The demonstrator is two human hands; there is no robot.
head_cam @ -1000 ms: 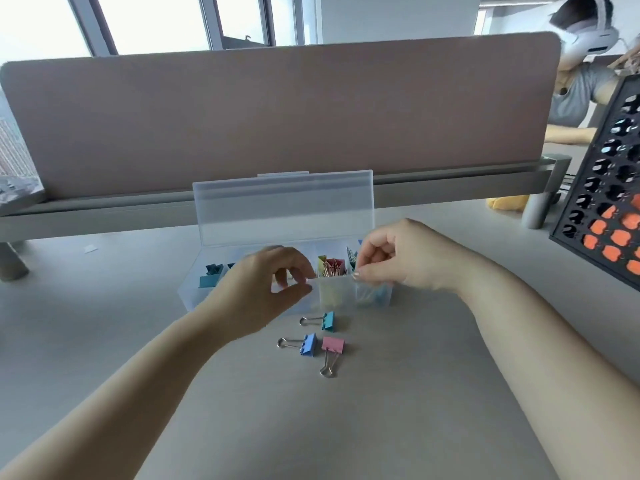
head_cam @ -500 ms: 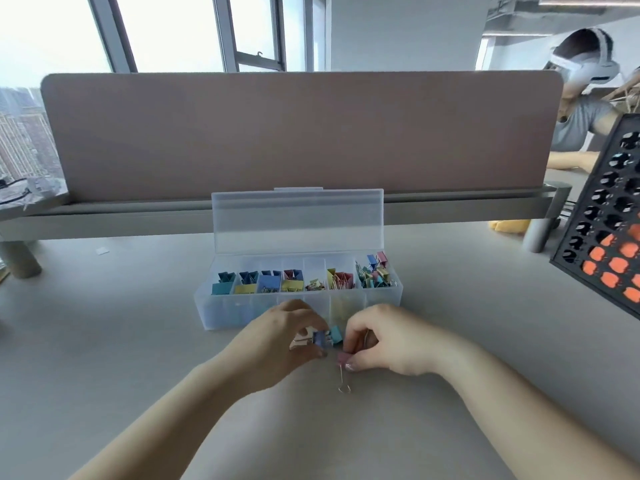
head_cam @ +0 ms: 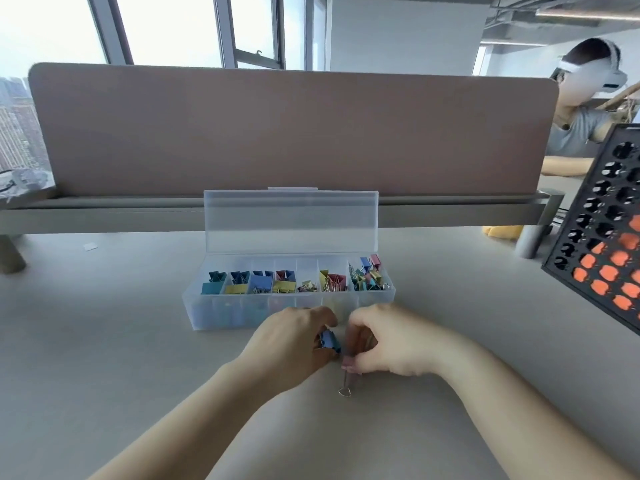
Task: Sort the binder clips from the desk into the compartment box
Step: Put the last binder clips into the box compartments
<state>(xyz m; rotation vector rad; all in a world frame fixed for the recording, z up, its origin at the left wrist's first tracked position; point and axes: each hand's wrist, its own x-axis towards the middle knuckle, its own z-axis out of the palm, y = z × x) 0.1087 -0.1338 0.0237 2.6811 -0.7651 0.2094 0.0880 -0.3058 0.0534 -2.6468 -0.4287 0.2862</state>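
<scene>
A clear plastic compartment box (head_cam: 221, 311) stands open on the desk, lid upright, with several coloured binder clips in its cells. Just in front of it, my left hand (head_cam: 291, 344) pinches a blue binder clip (head_cam: 329, 340) between curled fingers. My right hand (head_cam: 388, 339) pinches a pink binder clip (head_cam: 348, 362), whose wire handle trails toward me on the desk. The teal clip seen earlier is hidden under my hands.
A brown partition panel (head_cam: 294, 133) runs along the back of the grey desk (head_cam: 104, 341). A black perforated rack (head_cam: 609, 244) with orange pieces leans at the right. Another person wearing a headset sits beyond the partition at the far right.
Both hands came down from the box's front edge to the loose clips on the desk. The left took hold of the blue clip, the right the pink one.
</scene>
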